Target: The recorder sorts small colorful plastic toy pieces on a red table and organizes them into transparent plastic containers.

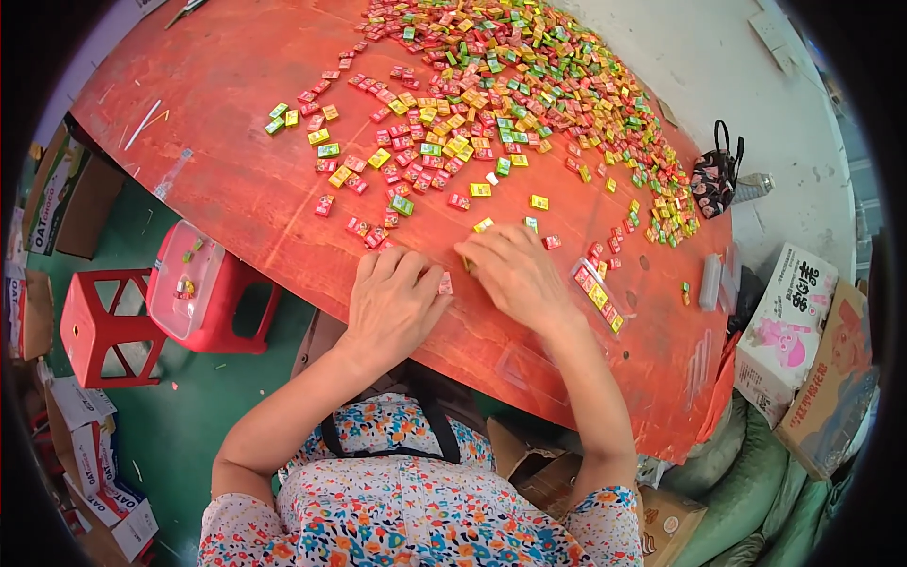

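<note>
Near the table's front edge, my left hand (395, 307) is closed, its fingers curled. A small pink-red box (445, 283) shows at its fingertips, between thumb and forefinger. Just to the right, my right hand (510, 279) is bent down over the tabletop with its fingers drawn together; a sliver of yellow shows by its fingertips, too little to name. Beside my right wrist lies a narrow clear plastic case (612, 319) with a row of red and yellow small boxes in it. Loose red, yellow and green small boxes (406, 161) lie beyond both hands.
A large heap of small boxes (567, 94) covers the far side of the red table (227, 142). A black patterned pouch (715, 180) and clear plastic cases (718, 282) are at right. Red stools (111, 326), a clear tub (184, 307) and cartons (789, 331) stand around.
</note>
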`<control>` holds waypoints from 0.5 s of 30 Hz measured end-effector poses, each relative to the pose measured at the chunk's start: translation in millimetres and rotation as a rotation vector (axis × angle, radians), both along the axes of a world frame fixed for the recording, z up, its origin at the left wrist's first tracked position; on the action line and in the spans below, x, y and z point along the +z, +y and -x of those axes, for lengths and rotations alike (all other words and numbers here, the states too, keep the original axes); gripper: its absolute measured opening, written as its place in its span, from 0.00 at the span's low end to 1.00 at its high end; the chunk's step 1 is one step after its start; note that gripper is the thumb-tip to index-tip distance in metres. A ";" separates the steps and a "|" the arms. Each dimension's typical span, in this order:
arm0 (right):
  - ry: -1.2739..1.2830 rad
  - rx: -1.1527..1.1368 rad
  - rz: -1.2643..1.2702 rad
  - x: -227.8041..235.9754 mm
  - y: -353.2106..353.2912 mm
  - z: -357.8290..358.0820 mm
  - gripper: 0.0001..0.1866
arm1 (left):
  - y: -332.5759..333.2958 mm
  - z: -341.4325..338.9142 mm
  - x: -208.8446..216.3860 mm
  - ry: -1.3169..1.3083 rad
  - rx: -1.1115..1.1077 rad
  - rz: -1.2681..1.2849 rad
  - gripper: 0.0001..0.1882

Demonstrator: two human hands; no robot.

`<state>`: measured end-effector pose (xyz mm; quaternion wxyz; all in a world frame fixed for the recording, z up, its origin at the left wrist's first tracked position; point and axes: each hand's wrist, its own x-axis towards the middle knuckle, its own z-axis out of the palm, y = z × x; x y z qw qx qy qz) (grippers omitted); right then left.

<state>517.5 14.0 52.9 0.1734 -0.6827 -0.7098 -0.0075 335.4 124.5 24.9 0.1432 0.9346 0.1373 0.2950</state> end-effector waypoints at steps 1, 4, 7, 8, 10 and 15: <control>-0.001 0.003 0.000 -0.8 -4.8 5.4 0.19 | 0.6 1.7 -1.0 -0.017 0.016 0.001 0.11; 0.174 0.004 0.020 0.9 -12.5 18.0 0.19 | 2.7 7.8 0.7 0.012 0.002 0.002 0.16; 0.219 -0.195 -0.069 5.3 -16.6 7.7 0.20 | 1.8 11.7 10.5 0.045 -0.017 0.061 0.23; 0.218 -0.197 -0.070 6.0 -13.8 0.8 0.20 | 1.8 12.8 11.5 0.043 -0.019 0.061 0.23; 0.123 -0.289 -0.046 7.2 -6.4 -9.3 0.20 | 2.5 16.3 13.5 0.047 -0.019 0.046 0.28; -0.026 -0.329 -0.023 5.8 15.7 -4.9 0.18 | 11.1 32.6 24.5 0.075 0.020 0.074 0.27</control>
